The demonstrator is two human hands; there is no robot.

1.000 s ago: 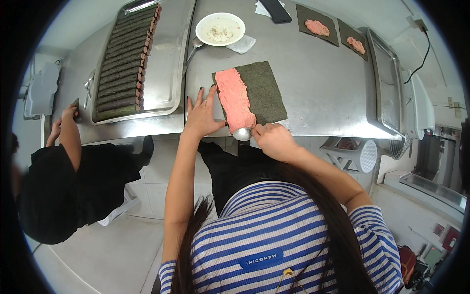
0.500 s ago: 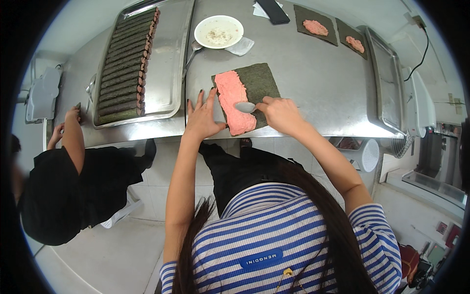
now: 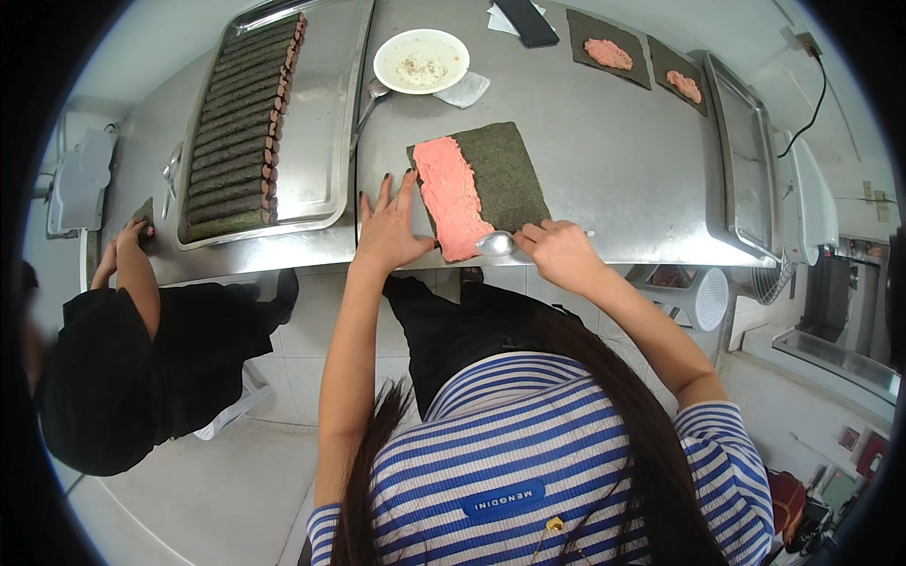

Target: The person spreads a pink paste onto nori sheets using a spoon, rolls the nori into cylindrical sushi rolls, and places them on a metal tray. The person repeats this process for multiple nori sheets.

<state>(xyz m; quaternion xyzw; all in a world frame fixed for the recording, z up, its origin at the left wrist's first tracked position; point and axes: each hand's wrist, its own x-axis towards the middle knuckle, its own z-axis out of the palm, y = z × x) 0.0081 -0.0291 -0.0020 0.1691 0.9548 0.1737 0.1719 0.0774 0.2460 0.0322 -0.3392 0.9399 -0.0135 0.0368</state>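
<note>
A dark green nori sheet [image 3: 514,174] lies on the steel table in front of me. Pink paste [image 3: 450,193] covers its left part in a long band, while the right part is bare. My left hand [image 3: 387,231] rests with fingers spread along the sheet's left edge, fingertips touching near the paste. My right hand [image 3: 562,253] grips a metal spoon [image 3: 494,244] by its handle. The spoon's bowl is at the near right corner of the paste, by the sheet's near edge.
To the left, a steel tray [image 3: 326,179] holds a row of nori rolls [image 3: 231,132]. Beyond the sheet are a white bowl [image 3: 422,62], another spoon [image 3: 370,99] and a black phone [image 3: 526,21]. Two nori sheets with paste [image 3: 609,54] lie far right, beside a tray [image 3: 746,160]. A co-worker's hand [image 3: 132,236] is at far left.
My right hand has moved the spoon nearer and slightly right, from the middle of the paste to its near corner. My left hand stays put. The co-worker's hands have shifted slightly.
</note>
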